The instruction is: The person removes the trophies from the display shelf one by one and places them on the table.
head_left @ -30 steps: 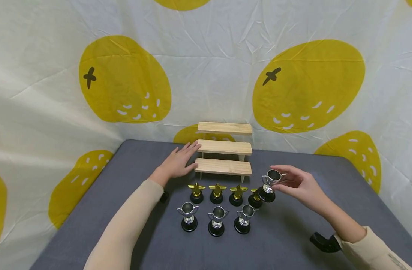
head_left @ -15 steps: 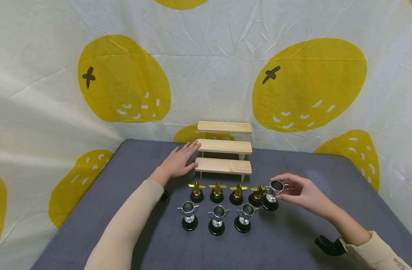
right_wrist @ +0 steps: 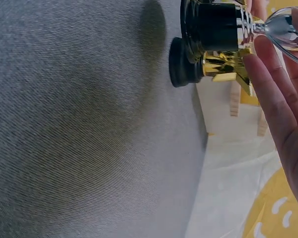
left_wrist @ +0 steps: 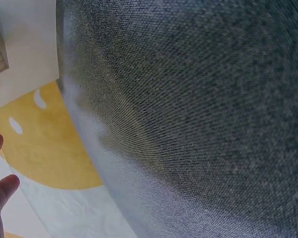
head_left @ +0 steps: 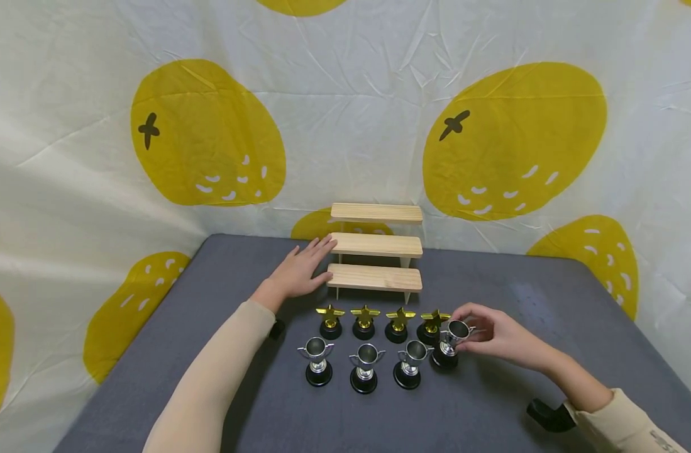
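My right hand (head_left: 495,333) pinches a small silver trophy cup (head_left: 449,346) by its bowl, fingers behind and thumb in front. The cup is upright, at the right end of a row of three matching silver trophy cups (head_left: 363,371). In the right wrist view its black base (right_wrist: 216,27) shows close over the cloth, overlapping a gold star trophy (right_wrist: 221,67). My left hand (head_left: 300,270) lies with fingers spread and straight at the left ends of the lower two steps of a wooden three-step stand (head_left: 375,277). The left wrist view catches only two fingertips (left_wrist: 7,187).
Several gold star trophies (head_left: 364,321) on black bases line up between the stand and the silver cups. A dark grey cloth (head_left: 492,402) covers the table. Behind it hangs a white curtain (head_left: 356,138) with yellow fruit shapes.
My right hand has brought the silver trophy cup down and toward me, from beside the last gold star trophy to the end of the silver row. The left hand keeps its place.
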Available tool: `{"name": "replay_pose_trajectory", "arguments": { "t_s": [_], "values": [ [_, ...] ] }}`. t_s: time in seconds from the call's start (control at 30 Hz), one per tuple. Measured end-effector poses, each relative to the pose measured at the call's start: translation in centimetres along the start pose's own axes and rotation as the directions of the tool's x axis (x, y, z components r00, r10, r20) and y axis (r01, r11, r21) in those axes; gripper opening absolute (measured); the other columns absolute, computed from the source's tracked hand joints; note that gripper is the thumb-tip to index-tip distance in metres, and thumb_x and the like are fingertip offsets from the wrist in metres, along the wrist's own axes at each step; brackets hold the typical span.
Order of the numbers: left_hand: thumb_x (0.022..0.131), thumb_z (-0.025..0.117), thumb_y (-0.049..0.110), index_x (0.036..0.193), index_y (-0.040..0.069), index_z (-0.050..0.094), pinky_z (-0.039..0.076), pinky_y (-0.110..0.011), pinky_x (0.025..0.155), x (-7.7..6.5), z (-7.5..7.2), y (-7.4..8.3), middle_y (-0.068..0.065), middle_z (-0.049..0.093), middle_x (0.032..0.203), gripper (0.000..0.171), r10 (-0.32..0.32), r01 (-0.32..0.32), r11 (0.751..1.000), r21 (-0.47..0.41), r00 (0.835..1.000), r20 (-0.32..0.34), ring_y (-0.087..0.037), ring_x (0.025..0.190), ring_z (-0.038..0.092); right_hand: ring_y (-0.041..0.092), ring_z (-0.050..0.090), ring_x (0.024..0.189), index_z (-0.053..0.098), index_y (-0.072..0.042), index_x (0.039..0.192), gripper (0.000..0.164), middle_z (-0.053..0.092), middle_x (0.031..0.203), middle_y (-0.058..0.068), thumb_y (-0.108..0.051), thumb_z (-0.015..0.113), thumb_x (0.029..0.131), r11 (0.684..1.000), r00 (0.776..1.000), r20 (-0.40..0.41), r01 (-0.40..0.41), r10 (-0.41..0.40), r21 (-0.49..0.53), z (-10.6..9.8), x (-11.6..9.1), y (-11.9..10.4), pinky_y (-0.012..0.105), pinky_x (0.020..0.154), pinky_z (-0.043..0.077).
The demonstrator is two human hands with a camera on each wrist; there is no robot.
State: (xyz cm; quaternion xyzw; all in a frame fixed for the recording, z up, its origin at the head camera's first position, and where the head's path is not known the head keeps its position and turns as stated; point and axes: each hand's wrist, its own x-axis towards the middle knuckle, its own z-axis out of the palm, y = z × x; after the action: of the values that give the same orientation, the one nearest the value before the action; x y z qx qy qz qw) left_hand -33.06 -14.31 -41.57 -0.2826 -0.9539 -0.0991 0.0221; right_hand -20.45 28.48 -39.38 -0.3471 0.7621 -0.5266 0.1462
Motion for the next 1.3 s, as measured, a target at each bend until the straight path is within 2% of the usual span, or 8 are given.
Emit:
{"name": "replay_pose_trajectory", "arguments": {
  "t_s": [0.1, 0.3, 0.53, 0.8, 0.97, 1.07, 1.17, 1.3],
  "values": [
    [0.106, 0.053, 0.044, 0.167, 0.019, 0.016, 0.018, -0.064, 0.119, -0.1, 0.0, 0.0, -0.001, 0.01, 0.172, 0.075, -0.001, 0.001, 1.0, -0.005, 1.0, 0.003, -0.029, 0.155, 0.017, 0.017, 0.073, 0.096, 0.055, 0.006, 0.122, 0.034, 0.064, 0.117, -0.002, 0.006, 0.071, 0.093, 1.0, 1.0, 0.015, -0.007, 0.007, -0.008, 0.3, 0.1, 0.2, 0.034, 0.079, 0.061],
    [0.106, 0.053, 0.044, 0.167, 0.019, 0.016, 0.019, -0.065, 0.118, -0.1, -0.1, 0.0, -0.002, 0.01, 0.172, 0.075, 0.004, -0.004, 1.0, -0.002, 1.0, -0.004, -0.03, 0.155, 0.018, 0.02, 0.072, 0.095, 0.059, 0.001, 0.119, 0.033, 0.063, 0.117, 0.013, 0.006, 0.075, 0.09, 1.0, 0.999, 0.047, 0.015, -0.015, -0.004, 0.8, 0.2, 0.6, 0.039, 0.077, 0.061],
    [0.106, 0.053, 0.044, 0.167, 0.018, 0.017, 0.02, -0.065, 0.118, -0.1, 0.1, 0.0, -0.002, 0.01, 0.172, 0.075, 0.013, -0.013, 1.0, 0.004, 1.0, -0.006, -0.031, 0.155, 0.019, 0.016, 0.071, 0.095, 0.06, -0.001, 0.118, 0.034, 0.063, 0.117, 0.007, 0.005, 0.076, 0.089, 1.0, 0.998, 0.07, -0.002, 0.001, 0.014, 1.1, 0.1, 1.0, 0.039, 0.079, 0.061],
    [0.106, 0.053, 0.044, 0.167, 0.019, 0.017, 0.02, -0.065, 0.118, -0.1, 0.2, -0.1, -0.002, 0.01, 0.172, 0.075, 0.004, -0.004, 1.0, 0.005, 1.0, -0.001, -0.031, 0.155, 0.019, 0.018, 0.072, 0.095, 0.058, 0.004, 0.118, 0.034, 0.058, 0.117, 0.025, 0.004, 0.076, 0.089, 1.0, 0.996, 0.09, 0.01, -0.012, 0.018, 1.1, 0.1, 1.3, 0.04, 0.079, 0.061],
    [0.106, 0.053, 0.045, 0.167, 0.019, 0.019, 0.02, -0.065, 0.117, 0.0, 0.1, -0.1, -0.002, 0.012, 0.171, 0.074, 0.004, -0.004, 1.0, 0.005, 1.0, -0.005, -0.032, 0.154, 0.02, 0.022, 0.073, 0.093, 0.06, 0.004, 0.121, 0.036, 0.063, 0.12, 0.015, 0.003, 0.077, 0.089, 0.999, 0.994, 0.099, 0.037, -0.038, 0.013, 1.1, 0.2, 1.3, 0.039, 0.078, 0.061],
    [0.106, 0.052, 0.045, 0.166, 0.019, 0.02, 0.021, -0.066, 0.117, 0.0, 0.0, -0.1, -0.002, 0.013, 0.171, 0.073, 0.002, -0.002, 1.0, 0.001, 1.0, -0.005, -0.032, 0.154, 0.02, 0.02, 0.072, 0.097, 0.06, 0.005, 0.124, 0.039, 0.064, 0.124, 0.01, -0.001, 0.078, 0.09, 0.999, 0.994, 0.099, 0.041, -0.038, -0.027, 1.0, 0.1, 1.1, 0.039, 0.08, 0.061],
    [0.106, 0.052, 0.045, 0.166, 0.019, 0.02, 0.022, -0.066, 0.117, 0.0, 0.0, 0.0, -0.002, 0.012, 0.171, 0.073, -0.004, 0.004, 1.0, -0.009, 1.0, 0.002, -0.032, 0.154, 0.02, 0.016, 0.07, 0.103, 0.06, 0.006, 0.127, 0.042, 0.065, 0.128, 0.008, -0.003, 0.078, 0.09, 0.997, 0.995, 0.094, 0.024, -0.017, -0.072, 0.6, -0.2, 0.7, 0.038, 0.083, 0.06],
    [0.106, 0.052, 0.044, 0.166, 0.019, 0.02, 0.022, -0.066, 0.117, -0.1, 0.1, 0.1, -0.001, 0.012, 0.171, 0.073, -0.016, 0.016, 1.0, -0.025, 1.0, 0.008, -0.031, 0.154, 0.02, 0.014, 0.068, 0.106, 0.062, 0.0, 0.131, 0.044, 0.068, 0.127, 0.005, -0.005, 0.078, 0.09, 0.994, 0.996, 0.076, -0.03, 0.038, -0.108, -0.3, -0.5, -0.1, 0.035, 0.085, 0.059]
  ]
}}
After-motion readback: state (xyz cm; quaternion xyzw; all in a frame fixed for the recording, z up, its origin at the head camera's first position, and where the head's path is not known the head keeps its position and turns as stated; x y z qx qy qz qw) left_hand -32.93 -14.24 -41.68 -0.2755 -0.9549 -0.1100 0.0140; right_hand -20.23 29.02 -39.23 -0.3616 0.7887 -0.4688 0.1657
